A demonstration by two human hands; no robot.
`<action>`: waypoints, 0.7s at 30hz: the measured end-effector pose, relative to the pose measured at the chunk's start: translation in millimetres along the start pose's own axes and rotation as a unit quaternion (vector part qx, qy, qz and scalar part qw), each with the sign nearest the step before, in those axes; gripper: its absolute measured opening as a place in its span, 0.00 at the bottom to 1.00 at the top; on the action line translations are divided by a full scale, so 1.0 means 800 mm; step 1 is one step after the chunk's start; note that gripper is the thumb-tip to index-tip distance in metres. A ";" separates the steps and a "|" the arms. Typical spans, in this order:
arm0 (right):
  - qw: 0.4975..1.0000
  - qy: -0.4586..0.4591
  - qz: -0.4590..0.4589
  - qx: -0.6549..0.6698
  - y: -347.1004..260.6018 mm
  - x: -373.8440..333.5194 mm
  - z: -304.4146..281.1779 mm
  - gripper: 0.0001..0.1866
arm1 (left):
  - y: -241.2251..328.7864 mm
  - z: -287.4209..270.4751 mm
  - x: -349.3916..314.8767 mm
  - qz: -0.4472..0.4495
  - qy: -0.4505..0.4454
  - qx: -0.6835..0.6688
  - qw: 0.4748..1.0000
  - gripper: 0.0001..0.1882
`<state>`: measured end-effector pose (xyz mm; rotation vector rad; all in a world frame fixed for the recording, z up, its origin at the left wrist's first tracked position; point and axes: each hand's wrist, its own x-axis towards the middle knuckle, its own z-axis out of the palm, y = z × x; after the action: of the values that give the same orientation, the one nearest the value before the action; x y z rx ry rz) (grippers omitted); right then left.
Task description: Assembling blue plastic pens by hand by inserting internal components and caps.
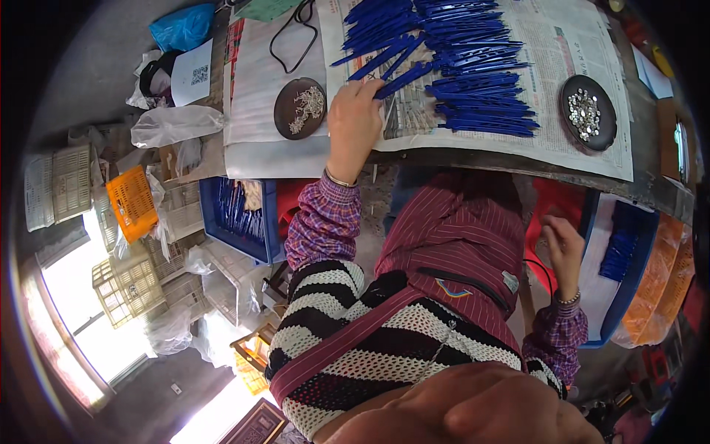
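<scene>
My left hand [353,126] is over the near left edge of a pile of slim, pointed blue strips [481,81] on the newspaper-covered table. Its fingertips close on the near end of one loose blue strip [403,80]; the grip itself is partly hidden. Just left of that wrist is a dark round dish [282,111] with small pale, silvery pieces [307,107]. My right hand [563,248] hangs low beside my lap, below the table's edge, fingers loosely bent and apart, with nothing visible in them.
A second dark dish [608,137] of shiny round bits sits at the table's right. Blue crates of strips flank me, one at left [244,248] and one at right [592,339]. A black cord loop [274,55] lies at the back left; plastic baskets [63,185] stack beyond.
</scene>
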<state>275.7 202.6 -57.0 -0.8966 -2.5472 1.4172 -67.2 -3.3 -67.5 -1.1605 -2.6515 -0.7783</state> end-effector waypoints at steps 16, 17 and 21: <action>0.956 -0.104 0.064 0.267 -0.043 0.014 0.055 0.12 | -0.008 -0.054 0.009 -0.113 0.040 -0.367 0.922 0.12; 0.936 -0.116 0.089 0.319 -0.053 0.021 0.056 0.14 | 0.001 -0.061 0.005 -0.109 0.027 -0.409 0.906 0.12; 0.865 -0.156 0.119 0.462 -0.097 0.045 0.069 0.21 | 0.054 -0.071 -0.010 -0.025 -0.174 -0.445 0.878 0.13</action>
<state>191.8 149.7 -33.5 -0.8208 -1.5168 2.6499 -34.7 -13.0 -4.1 -1.5079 -2.6097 -2.1207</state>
